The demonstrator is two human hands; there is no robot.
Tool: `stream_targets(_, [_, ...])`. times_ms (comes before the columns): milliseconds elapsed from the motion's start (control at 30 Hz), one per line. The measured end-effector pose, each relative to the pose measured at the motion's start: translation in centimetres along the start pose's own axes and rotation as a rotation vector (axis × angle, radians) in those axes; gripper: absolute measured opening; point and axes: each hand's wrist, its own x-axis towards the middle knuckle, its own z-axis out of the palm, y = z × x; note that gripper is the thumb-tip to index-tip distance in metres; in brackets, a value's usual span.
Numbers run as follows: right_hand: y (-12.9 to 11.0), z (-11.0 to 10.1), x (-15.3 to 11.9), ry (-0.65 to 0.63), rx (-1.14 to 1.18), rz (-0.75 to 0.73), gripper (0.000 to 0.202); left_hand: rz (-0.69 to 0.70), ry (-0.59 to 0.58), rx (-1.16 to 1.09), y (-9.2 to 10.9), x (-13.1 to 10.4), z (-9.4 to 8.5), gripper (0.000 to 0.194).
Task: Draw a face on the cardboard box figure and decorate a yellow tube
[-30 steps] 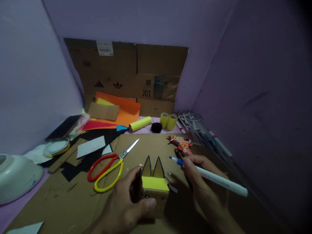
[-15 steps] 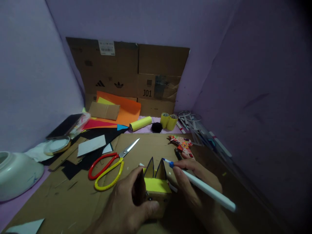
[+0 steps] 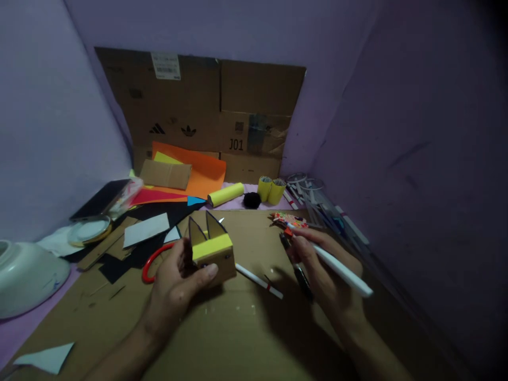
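My left hand is wrapped around a small cardboard box with a yellow top and two pointed, dark-edged ears, lifted above the cardboard sheet. In my right hand is a white marker, its tip end pointing away to the left, apart from the box. Beneath the right hand lies a black pen. Between the hands a white stick with a red band rests on the sheet. Behind the left hand and box are scissors, mostly hidden; their red handle shows.
A flower-patterned pouch lies beyond the right hand. Yellow tubes and a black pompom stand at the back. Orange paper and black scraps are at left, near a white bowl. Walls close both sides.
My left hand has carried the eared box left and away from me, covering much of the scissors. The marker tip has left the ear, and the right hand has moved slightly away.
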Motion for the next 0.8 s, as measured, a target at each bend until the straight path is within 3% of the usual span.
stream_targets(100, [0.3, 0.2, 0.3, -0.087, 0.052, 0.041, 0.021, 0.022, 0.03, 0.009, -0.4, 0.6, -0.2, 0.064])
stream_targets(200, [0.2, 0.2, 0.2, -0.113, 0.124, 0.108, 0.029, 0.066, -0.021, 0.065, -0.7, 0.3, -0.1, 0.061])
stream_targets(400, [0.2, 0.6, 0.2, -0.044, 0.559, 0.456, 0.037, 0.006, -0.376, 0.175, -0.6, -1.5, 0.9, 0.062])
stream_targets(467, [0.5, 0.8, 0.4, -0.04, 0.673, 0.564, 0.039, 0.017, -0.429, 0.247, -0.7, -2.1, 1.7, 0.059])
stream_targets(567, [0.8, 0.9, 0.5, -0.036, 0.75, 0.649, 0.04, 0.057, -0.453, 0.402, -1.2, -2.7, 2.1, 0.057])
stream_targets(667, [0.9, 1.0, 0.3, -0.033, 0.757, 0.683, 0.041, 0.233, -0.476, 0.557, -1.6, -2.3, 0.8, 0.069])
stream_targets(733, [0.9, 1.1, 0.2, -0.036, 0.752, 0.701, 0.043, 0.333, -0.424, 0.654, -1.7, -1.5, -0.5, 0.077])
stream_targets(800, [0.9, 1.3, 0.0, -0.041, 0.738, 0.723, 0.046, 0.321, -0.313, 0.736, -1.6, -0.4, -1.5, 0.067])
